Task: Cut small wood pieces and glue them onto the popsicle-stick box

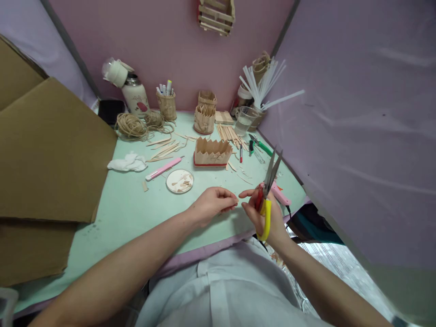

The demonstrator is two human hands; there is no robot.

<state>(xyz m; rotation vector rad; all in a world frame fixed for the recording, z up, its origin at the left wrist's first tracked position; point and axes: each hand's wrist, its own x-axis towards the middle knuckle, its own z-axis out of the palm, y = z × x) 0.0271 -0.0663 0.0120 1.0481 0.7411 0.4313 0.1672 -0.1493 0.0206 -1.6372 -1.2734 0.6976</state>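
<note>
My left hand [215,205] is over the front of the table, thumb and fingertips pinched together. Whatever sits between them is too small to make out. Scissors [271,174] with yellow and red handles rest in my right hand [276,223], blades pointing up and away. That hand's thumb and forefinger reach toward the left fingertips, with a small gap between. Beyond both hands stands a small wooden box [213,154] with a jagged top edge and a red base line. A round white dish [180,190] with wood scraps lies to the left of it.
A pink glue gun [281,195] lies behind my right hand. Further back are wooden sticks [231,135], green-handled pliers [264,147], a plastic cup [244,123] and twine [132,126]. A pink craft knife [163,169] and white tissue [127,162] lie left. Cardboard [47,150] covers the left side.
</note>
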